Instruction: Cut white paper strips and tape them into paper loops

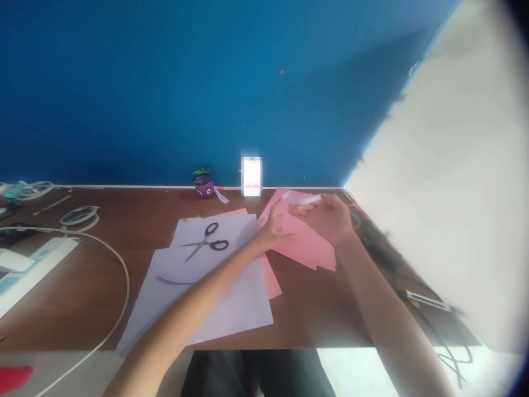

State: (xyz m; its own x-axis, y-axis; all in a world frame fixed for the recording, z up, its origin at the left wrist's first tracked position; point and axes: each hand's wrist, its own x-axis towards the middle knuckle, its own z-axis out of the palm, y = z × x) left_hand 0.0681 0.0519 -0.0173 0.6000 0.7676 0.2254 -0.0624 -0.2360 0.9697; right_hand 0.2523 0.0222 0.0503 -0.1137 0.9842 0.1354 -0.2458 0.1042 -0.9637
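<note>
arms (210, 300) stretched forward, left hand (273, 227) spread by pink paper (303, 240), right hand (336, 218) pinching a slim white object (309, 199)

Bare right hand (336, 220): its fingers blur on a slim white object (309, 200), too smeared for me to name.
Bare left hand (273, 231): fingertips blurred near pink paper sheets (306, 242).
Glowing white upright rectangle (252, 175): markings unreadable.
Long white power strip (58, 256): runs out of sight leftward.
Bright red object (14, 378): cut off, unidentifiable.
</note>
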